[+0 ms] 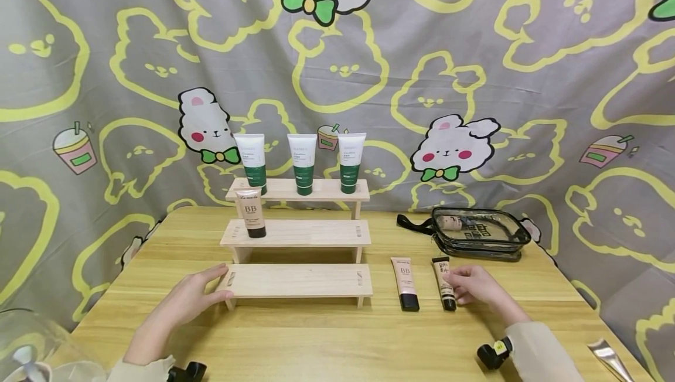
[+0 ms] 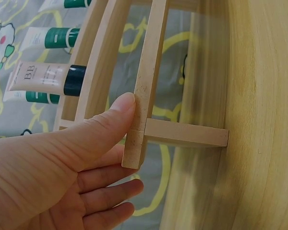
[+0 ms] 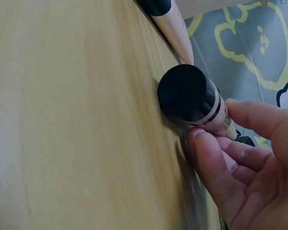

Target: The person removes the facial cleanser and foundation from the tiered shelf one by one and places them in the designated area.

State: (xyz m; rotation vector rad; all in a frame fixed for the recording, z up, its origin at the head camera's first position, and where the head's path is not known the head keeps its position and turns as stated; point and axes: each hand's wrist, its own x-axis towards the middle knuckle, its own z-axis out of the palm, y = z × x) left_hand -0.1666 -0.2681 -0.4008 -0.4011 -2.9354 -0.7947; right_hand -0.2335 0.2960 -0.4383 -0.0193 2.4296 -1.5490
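Observation:
My left hand pinches the left end of the lowest step of a wooden three-step rack. In the left wrist view, the thumb presses its front edge and the other fingers lie behind. Between thumb and fingers, my right hand holds a beige cosmetic tube with black ends, low at the tabletop; its round black cap faces the right wrist camera. Left of it lies a pink BB cream tube with a black cap. Another BB cream tube stands cap-down on the middle step's left end.
Three white-and-green tubes stand on the top step. Behind the right hand sits a clear pouch with black trim, a tube inside. A shiny silver item lies at the right edge, and a transparent round object at the lower left.

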